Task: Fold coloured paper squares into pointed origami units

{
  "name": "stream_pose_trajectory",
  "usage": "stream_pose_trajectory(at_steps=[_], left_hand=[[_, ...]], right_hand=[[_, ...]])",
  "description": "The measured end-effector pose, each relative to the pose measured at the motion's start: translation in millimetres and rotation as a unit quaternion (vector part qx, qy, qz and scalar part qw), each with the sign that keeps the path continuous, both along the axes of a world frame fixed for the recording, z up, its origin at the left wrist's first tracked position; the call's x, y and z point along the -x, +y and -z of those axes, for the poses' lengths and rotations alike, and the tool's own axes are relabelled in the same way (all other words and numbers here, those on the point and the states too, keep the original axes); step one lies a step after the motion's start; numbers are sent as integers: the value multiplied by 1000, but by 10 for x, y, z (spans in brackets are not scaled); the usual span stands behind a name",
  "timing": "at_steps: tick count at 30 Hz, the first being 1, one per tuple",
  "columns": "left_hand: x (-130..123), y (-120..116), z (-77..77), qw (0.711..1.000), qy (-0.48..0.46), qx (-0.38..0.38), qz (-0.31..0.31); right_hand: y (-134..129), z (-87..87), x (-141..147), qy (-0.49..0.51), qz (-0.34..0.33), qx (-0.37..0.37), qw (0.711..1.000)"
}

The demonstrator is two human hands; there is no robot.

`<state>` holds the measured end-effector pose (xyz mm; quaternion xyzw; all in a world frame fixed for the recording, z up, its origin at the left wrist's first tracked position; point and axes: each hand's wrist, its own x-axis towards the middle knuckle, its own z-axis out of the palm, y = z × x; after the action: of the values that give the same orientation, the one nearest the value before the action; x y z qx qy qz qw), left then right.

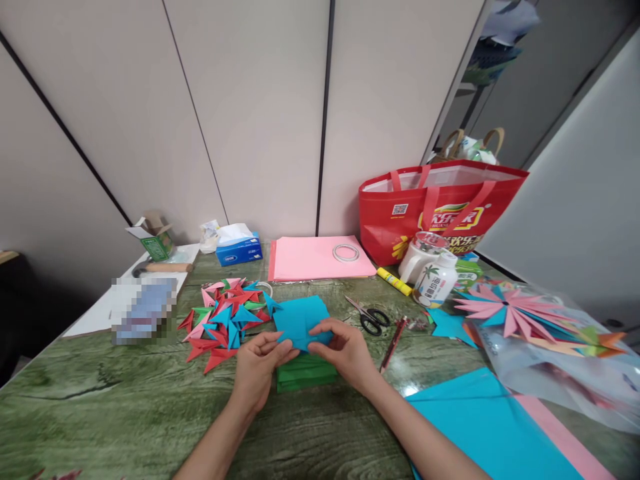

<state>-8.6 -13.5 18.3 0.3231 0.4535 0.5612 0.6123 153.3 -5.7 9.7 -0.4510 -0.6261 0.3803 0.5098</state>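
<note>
Between my two hands is a small blue paper piece (300, 341), in front of a stack of blue paper squares (301, 313). The fingers of my left hand (259, 365) pinch its left side. On its right side, my right hand (344, 347) holds it between thumb and fingers. Green paper squares (306, 373) lie stacked just below, nearer to me. A pile of folded red, blue, pink and green paper stars (230, 320) sits left of my hands.
Black-handled scissors (373, 319), a dark red pen (393, 345) and a yellow glue stick (395, 281) lie to the right. Large blue sheets (493, 427) cover the near right. Pink sheets (305, 259), a tissue box (239, 251) and a red bag (385, 223) stand or lie behind.
</note>
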Motion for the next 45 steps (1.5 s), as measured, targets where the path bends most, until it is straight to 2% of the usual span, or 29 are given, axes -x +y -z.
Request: stream_pose_trajectory(at_steps=[5,12,19,24,29,32,38,45], left_hand=[[12,6,6,1000,12,-13,-19],[6,17,0,999,-5,-18,-40],[-7,-7,-2,999,-26,-17,-44],[-32,-10,-27,998,-36,-12,-54],[-22,-1,-34,999,-27,-3,-46],[-12,-1,-33,999,-9,-2,-43],[-19,-13,-22,1000,4,1,-16],[-11,-20,6,1000,11,-1,-1]], right_hand=[[-36,-19,38,48,-12,60,997],[-2,32,89,110,23,88,990],[-18,16,103,170,1,148,974],[-34,15,121,140,13,127,982],[-18,11,85,152,15,94,984],[-4,-21,20,110,2,54,992],[8,-66,-53,4,-39,31,999],[11,-26,-39,-16,-32,28,999]])
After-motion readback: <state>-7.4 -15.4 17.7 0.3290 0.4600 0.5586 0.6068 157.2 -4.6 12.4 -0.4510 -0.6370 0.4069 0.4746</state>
